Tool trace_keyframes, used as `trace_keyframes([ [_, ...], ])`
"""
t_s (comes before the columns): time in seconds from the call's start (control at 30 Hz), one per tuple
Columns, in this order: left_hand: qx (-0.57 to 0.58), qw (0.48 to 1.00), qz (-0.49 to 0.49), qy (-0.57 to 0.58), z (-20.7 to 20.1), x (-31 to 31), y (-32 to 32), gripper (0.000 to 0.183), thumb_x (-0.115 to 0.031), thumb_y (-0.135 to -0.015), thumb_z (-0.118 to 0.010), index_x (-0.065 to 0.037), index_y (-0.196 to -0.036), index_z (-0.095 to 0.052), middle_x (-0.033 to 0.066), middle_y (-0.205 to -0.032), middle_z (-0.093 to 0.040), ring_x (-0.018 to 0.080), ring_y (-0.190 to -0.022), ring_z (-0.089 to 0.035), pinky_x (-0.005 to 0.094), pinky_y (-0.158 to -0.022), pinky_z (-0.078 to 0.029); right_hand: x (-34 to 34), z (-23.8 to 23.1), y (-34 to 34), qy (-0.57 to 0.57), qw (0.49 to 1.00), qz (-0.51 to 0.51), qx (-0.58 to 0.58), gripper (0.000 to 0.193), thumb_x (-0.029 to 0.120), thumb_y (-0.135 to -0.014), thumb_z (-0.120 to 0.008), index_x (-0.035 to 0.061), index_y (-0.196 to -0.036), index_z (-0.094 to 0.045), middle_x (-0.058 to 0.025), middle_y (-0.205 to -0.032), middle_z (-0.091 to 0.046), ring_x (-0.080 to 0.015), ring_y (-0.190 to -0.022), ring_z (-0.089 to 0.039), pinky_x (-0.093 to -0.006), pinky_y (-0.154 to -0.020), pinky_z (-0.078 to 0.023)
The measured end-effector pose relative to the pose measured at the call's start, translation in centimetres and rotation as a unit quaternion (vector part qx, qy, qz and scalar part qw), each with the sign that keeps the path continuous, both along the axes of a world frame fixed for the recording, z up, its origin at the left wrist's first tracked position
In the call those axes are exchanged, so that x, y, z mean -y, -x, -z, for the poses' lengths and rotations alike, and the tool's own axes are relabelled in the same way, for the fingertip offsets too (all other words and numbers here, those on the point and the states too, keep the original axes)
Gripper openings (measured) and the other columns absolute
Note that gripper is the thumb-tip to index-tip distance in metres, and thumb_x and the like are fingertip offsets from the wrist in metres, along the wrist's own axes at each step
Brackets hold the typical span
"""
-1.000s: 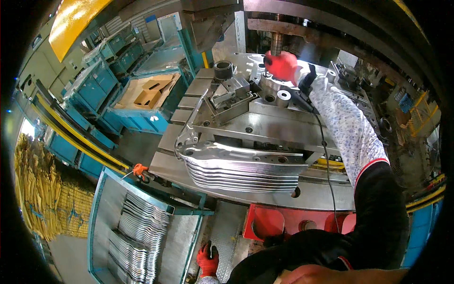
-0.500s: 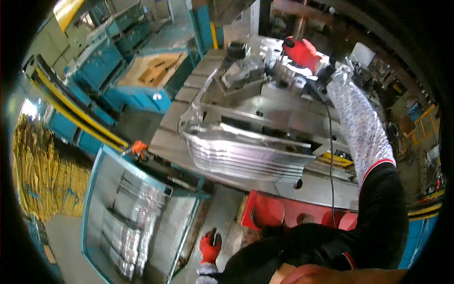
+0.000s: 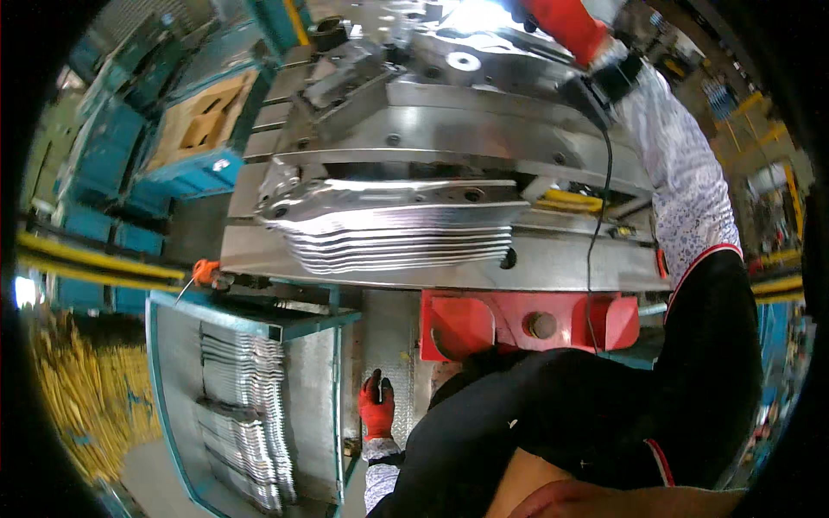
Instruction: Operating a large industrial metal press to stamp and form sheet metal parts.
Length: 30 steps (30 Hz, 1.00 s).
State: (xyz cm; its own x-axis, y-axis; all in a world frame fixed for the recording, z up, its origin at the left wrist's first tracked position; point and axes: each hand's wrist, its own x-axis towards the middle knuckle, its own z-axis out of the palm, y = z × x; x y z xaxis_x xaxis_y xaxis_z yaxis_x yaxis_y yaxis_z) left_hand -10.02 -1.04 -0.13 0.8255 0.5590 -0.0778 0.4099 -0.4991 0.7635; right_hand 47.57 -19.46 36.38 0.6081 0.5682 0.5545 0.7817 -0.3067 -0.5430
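Note:
My right hand (image 3: 566, 28), in a red glove with dark fingertips, reaches far forward over a metal die (image 3: 496, 65) with a bright glare on it. Its fingertips lie at the upper edge of the picture, so their grip does not show. A black device with a cable (image 3: 600, 93) sits at that wrist. My left hand (image 3: 376, 407), gloved likewise, hangs low at my side with its fingers loosely apart and nothing in it. Between the hands, a stack of shiny formed metal panels (image 3: 393, 229) lies on the steel worktable (image 3: 596, 259), touched by neither hand.
Left of my left hand stands a teal-framed metal bin (image 3: 332, 406) holding several nested metal panels (image 3: 250, 414). A red tray (image 3: 509, 324) runs along the table's front edge. An orange-handled tool (image 3: 205, 272) is at the table's left corner. Yellow bars (image 3: 95, 259) cross farther left.
My view has turned, so the table looks more level and sits higher in the picture. The right hand appears nearer the upper edge. My left hand still hangs low with nothing in it.

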Motion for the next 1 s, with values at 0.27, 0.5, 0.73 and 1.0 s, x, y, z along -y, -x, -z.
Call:
trace_keyframes([
  [0.27,-0.080,0.995,0.038,0.052,0.5,0.7,-0.3,0.028,-0.013,-0.083,-0.059,-0.006,-0.110,-0.060,0.0142,-0.107,-0.059,0.0251,-0.095,-0.057,0.0334,-0.082,-0.046,19.0,13.8,21.1,-0.190,0.889,0.177,-0.378,0.028,0.022,-0.085,-0.060,0.0032,-0.105,-0.056,-0.0046,-0.079,-0.061,-0.0117,-0.066,-0.057,-0.0246,-0.056,-0.046],
  [0.5,-0.044,0.992,0.114,-0.041,-1.5,0.6,-1.6,0.025,-0.017,-0.082,-0.060,-0.007,-0.105,-0.062,0.0135,-0.097,-0.063,0.0278,-0.091,-0.059,0.0338,-0.080,-0.046,16.4,14.1,24.0,-0.268,0.893,0.082,-0.353,0.023,0.024,-0.089,-0.053,0.0031,-0.098,-0.058,-0.0009,-0.072,-0.056,-0.0075,-0.058,-0.048,-0.0218,-0.051,-0.041],
  [0.73,-0.022,0.993,0.115,-0.030,-1.3,2.2,-1.1,0.029,-0.022,-0.080,-0.061,-0.007,-0.105,-0.061,0.0138,-0.099,-0.062,0.0297,-0.093,-0.059,0.0363,-0.081,-0.046,5.3,11.9,13.8,-0.244,0.933,0.134,-0.228,0.027,0.023,-0.082,-0.061,0.0076,-0.104,-0.059,-0.0049,-0.080,-0.059,-0.0144,-0.073,-0.054,-0.0276,-0.068,-0.044],
  [1.0,-0.081,0.995,-0.054,0.017,-2.1,5.1,9.2,0.031,-0.027,-0.079,-0.063,-0.012,-0.106,-0.063,0.0142,-0.098,-0.062,0.0296,-0.090,-0.060,0.0374,-0.076,-0.048,2.7,13.5,13.1,0.168,0.941,0.254,0.147,0.035,0.028,-0.076,-0.060,0.0144,-0.108,-0.056,-0.0129,-0.101,-0.057,-0.0323,-0.094,-0.055,-0.0414,-0.079,-0.045],
])
